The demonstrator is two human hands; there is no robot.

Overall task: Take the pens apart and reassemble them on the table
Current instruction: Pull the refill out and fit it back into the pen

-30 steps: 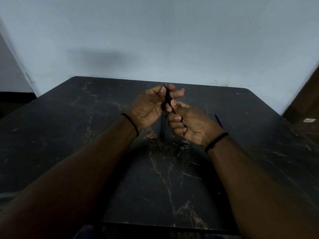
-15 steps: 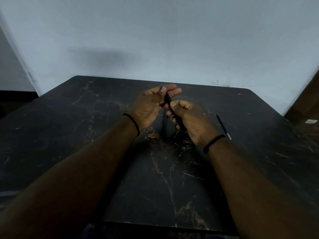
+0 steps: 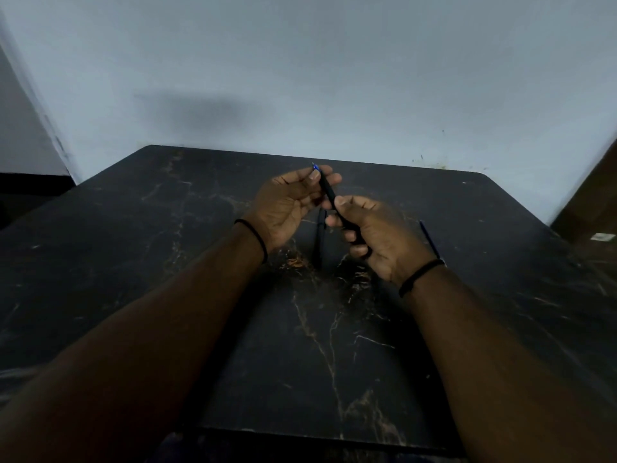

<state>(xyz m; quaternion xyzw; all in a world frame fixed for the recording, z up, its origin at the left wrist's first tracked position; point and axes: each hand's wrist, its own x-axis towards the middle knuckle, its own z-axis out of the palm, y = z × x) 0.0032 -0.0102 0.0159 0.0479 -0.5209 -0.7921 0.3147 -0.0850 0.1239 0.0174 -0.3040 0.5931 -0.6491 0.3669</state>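
Note:
I hold a thin black pen [image 3: 329,192] with a blue tip above the middle of the black marble table [image 3: 200,262]. My left hand [image 3: 287,203] pinches its blue upper end between thumb and fingertips. My right hand [image 3: 377,240] grips the lower barrel with curled fingers. A second dark pen [image 3: 320,238] lies on the table below and between my hands. A thin blue refill [image 3: 430,240] with a pale end lies on the table just right of my right wrist, partly hidden by it.
A pale wall [image 3: 334,78] stands right behind the table's far edge. A brown object [image 3: 591,208] with a white label sits beyond the table's right edge. The near table edge runs just below my forearms.
My hands have drifted slightly apart and my right hand has slid down the barrel, so more of the pen shows between them. The refill by my right wrist came into view.

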